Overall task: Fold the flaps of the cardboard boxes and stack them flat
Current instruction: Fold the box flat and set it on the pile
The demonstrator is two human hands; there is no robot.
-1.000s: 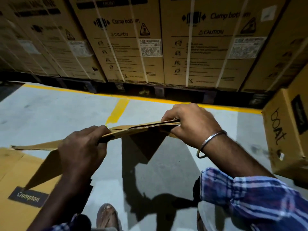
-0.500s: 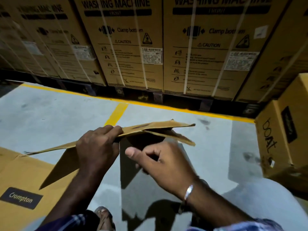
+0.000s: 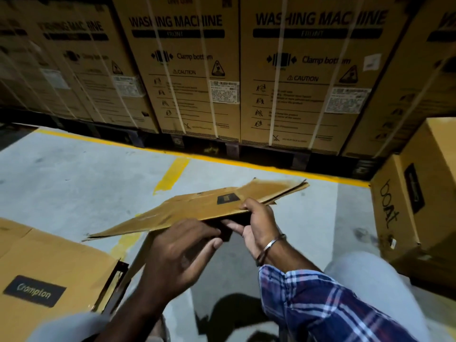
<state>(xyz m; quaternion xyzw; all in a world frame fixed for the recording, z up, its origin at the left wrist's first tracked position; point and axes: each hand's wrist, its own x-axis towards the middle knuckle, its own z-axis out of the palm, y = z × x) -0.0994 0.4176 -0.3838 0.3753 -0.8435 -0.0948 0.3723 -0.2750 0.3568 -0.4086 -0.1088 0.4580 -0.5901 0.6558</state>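
Before a wall of washing-machine cartons, a flattened cardboard box hangs above the grey floor, its near edge pinched by the right hand, while the left hand, fingers loosely extended, reaches just beneath it.

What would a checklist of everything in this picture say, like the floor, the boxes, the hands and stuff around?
Surface: grey concrete floor with yellow painted lines.
Job's things: flattened cardboard box held up off the floor; flat Crompton box lying at the left.
Clutter: boat box standing at the right.
Hands: right hand grips the held box's near edge, thumb on top; left hand reaches under it, fingers fairly straight, blurred.
Cables: nothing seen.
Surroundings: strapped washing machine cartons in a row behind; checked sleeve and bracelet on the right arm.
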